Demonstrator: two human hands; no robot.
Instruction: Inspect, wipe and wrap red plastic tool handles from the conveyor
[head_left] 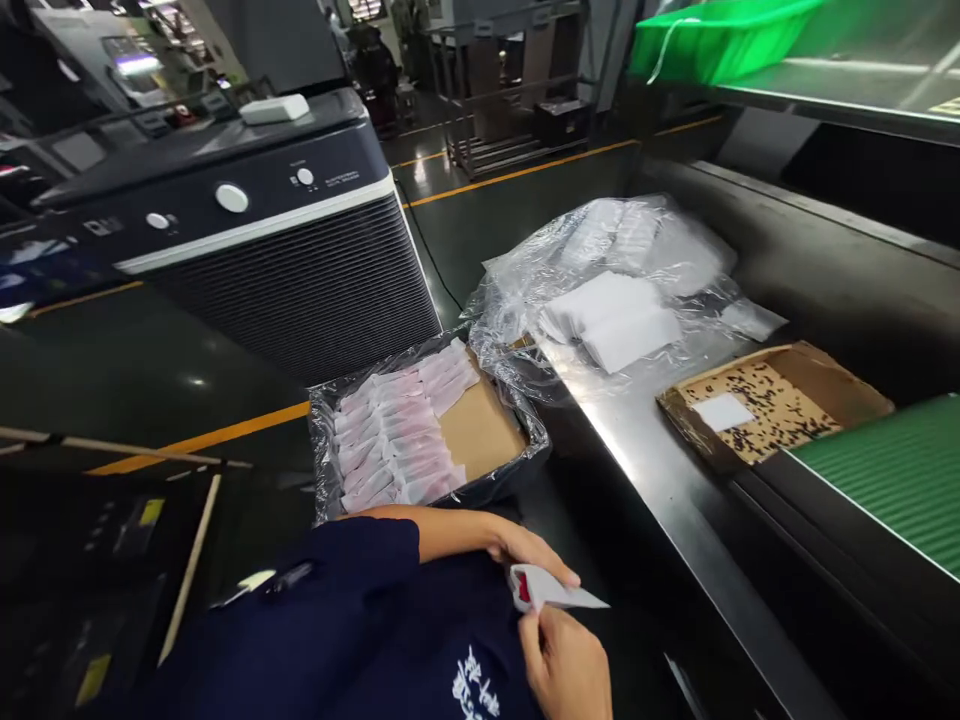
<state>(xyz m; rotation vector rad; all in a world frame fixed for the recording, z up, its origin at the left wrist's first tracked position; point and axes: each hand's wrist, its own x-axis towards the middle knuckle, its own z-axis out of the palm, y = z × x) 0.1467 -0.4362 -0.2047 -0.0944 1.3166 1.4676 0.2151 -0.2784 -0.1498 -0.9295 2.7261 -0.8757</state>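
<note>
Close to my body, both hands are on a small white pouch [559, 592] with something red showing in its open end. My left hand [529, 550] grips it from the far side, fingers along its upper edge. The near edge is pinched by the thumb and fingers of my right hand [566, 655]. Beyond my left forearm is a box [491, 425] lined with clear plastic, where rows of white-wrapped pinkish pieces [397, 430] lie on cardboard. A stack of white pouches [619, 315] rests on a crumpled clear plastic bag [517, 290] at the metal table's end.
The metal table [637, 450] runs along my right, carrying a cardboard tray [847, 385] of small dark pieces beside a green ribbed belt [900, 470]. A green bin [712, 40] sits on a shelf above. A large dark air cooler [300, 270] stands ahead on the left.
</note>
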